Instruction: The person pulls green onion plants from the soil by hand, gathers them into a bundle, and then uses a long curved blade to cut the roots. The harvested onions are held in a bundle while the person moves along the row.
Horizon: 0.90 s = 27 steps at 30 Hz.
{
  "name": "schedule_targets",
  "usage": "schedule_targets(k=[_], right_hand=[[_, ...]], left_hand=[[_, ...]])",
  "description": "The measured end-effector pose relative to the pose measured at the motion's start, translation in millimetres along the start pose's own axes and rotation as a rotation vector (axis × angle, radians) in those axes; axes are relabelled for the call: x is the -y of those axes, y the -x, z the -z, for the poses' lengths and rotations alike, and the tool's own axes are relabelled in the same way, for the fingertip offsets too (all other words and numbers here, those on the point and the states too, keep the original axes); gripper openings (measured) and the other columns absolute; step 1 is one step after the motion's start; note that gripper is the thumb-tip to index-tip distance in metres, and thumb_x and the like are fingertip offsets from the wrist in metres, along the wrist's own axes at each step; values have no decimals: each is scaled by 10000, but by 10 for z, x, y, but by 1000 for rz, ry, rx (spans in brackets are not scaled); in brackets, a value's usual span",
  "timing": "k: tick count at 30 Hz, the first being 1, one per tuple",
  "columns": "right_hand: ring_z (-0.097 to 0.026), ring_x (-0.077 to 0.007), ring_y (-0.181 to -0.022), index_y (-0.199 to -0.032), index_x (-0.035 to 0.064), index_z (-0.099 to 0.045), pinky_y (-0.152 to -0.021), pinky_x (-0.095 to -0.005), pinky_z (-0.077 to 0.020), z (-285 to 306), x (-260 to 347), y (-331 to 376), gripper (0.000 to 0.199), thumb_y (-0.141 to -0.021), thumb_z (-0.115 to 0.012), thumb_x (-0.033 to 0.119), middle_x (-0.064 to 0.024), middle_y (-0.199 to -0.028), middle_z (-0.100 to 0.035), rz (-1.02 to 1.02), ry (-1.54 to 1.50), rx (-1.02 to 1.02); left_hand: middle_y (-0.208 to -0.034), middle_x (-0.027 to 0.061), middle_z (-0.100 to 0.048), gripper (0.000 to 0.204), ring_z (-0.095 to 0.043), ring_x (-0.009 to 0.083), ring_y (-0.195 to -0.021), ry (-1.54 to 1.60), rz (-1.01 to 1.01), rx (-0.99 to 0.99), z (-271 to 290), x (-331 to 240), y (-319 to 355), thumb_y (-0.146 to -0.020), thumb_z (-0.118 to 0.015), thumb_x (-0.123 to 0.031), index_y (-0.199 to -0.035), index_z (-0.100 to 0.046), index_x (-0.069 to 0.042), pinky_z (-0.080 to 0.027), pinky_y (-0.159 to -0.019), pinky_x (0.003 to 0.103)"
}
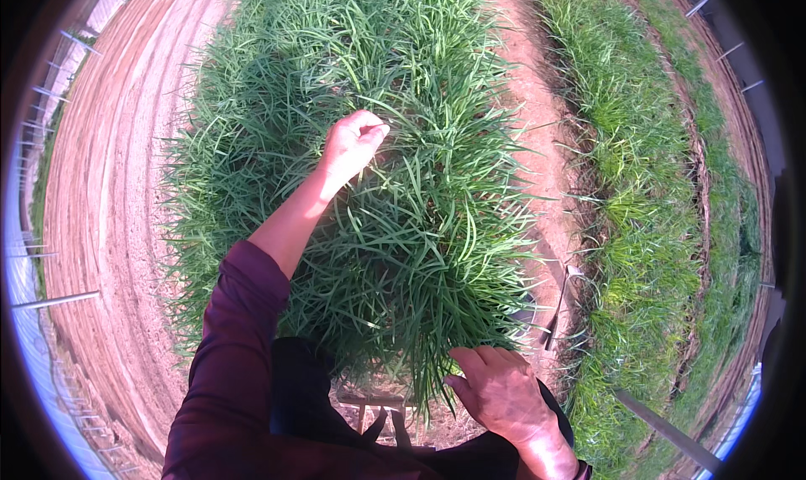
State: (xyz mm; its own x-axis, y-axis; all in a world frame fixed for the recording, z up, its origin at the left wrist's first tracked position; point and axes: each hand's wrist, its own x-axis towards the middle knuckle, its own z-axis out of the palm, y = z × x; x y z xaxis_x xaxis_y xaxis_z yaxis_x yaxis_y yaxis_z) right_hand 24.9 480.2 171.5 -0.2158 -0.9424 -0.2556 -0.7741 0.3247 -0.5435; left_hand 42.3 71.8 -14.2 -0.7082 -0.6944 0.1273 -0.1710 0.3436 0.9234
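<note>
Over the middle bed, I see my left hand (pixel 353 144) closed on a few blades atop the chives (pixel 395 228), which fill the row ahead. My right hand (pixel 504 392) rests, fingers loosely curled, against the clump's near edge, bare soil (pixel 117 186) alongside.

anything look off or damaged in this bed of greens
Nothing stands out. The long green leaves look dense and unbroken; the left hand grips a tuft up top, and the right hand rests at the clump's lower edge. The soil path beside the bed lies bare.
</note>
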Motion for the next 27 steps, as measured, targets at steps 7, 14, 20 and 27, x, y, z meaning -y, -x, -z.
schedule_targets(k=[7,14,20,27], right_hand=[[-654,-323,-804,-1147,91,-638,-722,-425,-524,23,19,-1,319,-888,-753,237,-114,-844,-615,-36,-50,74],[-659,-245,-736,-990,91,-621,-676,-368,-532,49,13,5,321,-795,-823,247,-62,-761,-580,-8,5,-15],[-651,-239,-719,-955,97,-597,-658,-363,-529,37,-15,33,309,-791,-820,234,-57,-751,-570,3,-6,-26],[-650,-241,-720,-928,105,-587,-654,-366,-530,32,-26,51,306,-786,-819,245,-59,-755,-571,22,1,-50]], left_hand=[[-821,-12,-693,69,-618,63,-751,-98,-77,-52,-205,24,-420,-910,-725,-9,-968,-702,-39,-523,-704,242],[-947,119,-764,266,-740,212,-859,-205,58,69,-474,43,-315,-856,-752,-113,-1105,-698,-38,-584,-815,345],[-902,69,-748,213,-702,151,-835,-253,33,30,-596,-45,-409,-861,-790,-118,-1045,-699,-60,-564,-779,322],[-867,72,-736,107,-686,164,-806,-386,29,57,-628,118,-504,-896,-736,-146,-951,-703,-60,-558,-785,342]])
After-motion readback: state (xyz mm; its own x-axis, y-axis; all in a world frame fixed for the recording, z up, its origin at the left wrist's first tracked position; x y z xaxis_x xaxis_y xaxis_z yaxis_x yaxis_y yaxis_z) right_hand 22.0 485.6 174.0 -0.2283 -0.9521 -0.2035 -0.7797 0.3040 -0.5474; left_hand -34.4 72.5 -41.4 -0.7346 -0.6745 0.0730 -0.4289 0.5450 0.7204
